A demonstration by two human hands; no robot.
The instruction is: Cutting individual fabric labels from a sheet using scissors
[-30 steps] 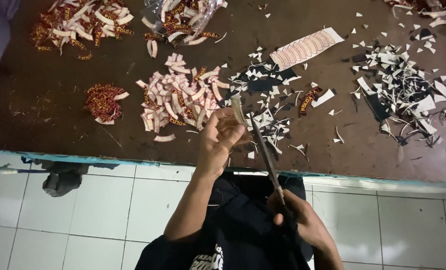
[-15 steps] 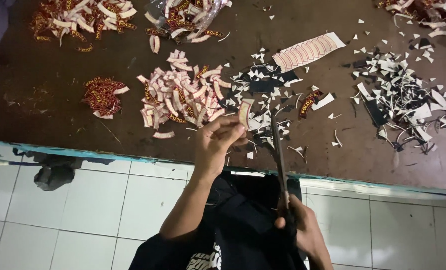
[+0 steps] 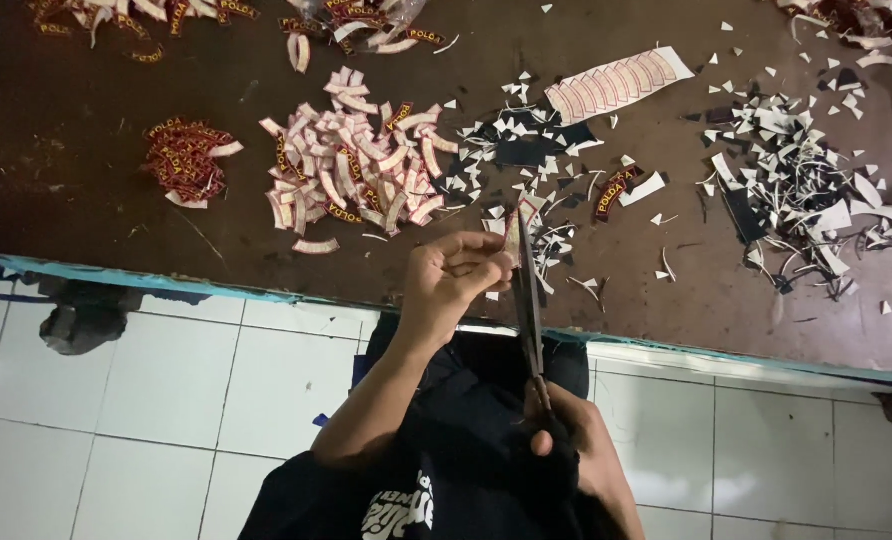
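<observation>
Near the middle of the frame the left hand (image 3: 453, 282) pinched a small curved patch (image 3: 513, 236) between thumb and fingertips, its grip closed tight on the piece's left edge. The patch was pale, almost white on the side showing, with a thin reddish line along its curve; it stood on edge just above the near border of the table (image 3: 86, 120). The right hand (image 3: 576, 440), low in the frame and right of centre, had its grip wrapped shut around the dark handles of a pair of long scissors (image 3: 529, 310). The narrow blades ran straight up from that hand and met the patch at its right edge; whether they were parted or shut could not be told.

On the dark brown table, left of centre, lay a heap of pale cut patches (image 3: 356, 170) with red trim, some showing a dark face with yellow lettering. Further left sat a small pile of dark red patches (image 3: 181, 160). An uncut sheet of arched outlines (image 3: 616, 85) lay in the upper centre-right, and white and black offcuts (image 3: 796, 180) were strewn at the right. White floor tiles (image 3: 166, 400) filled the lower left.
</observation>
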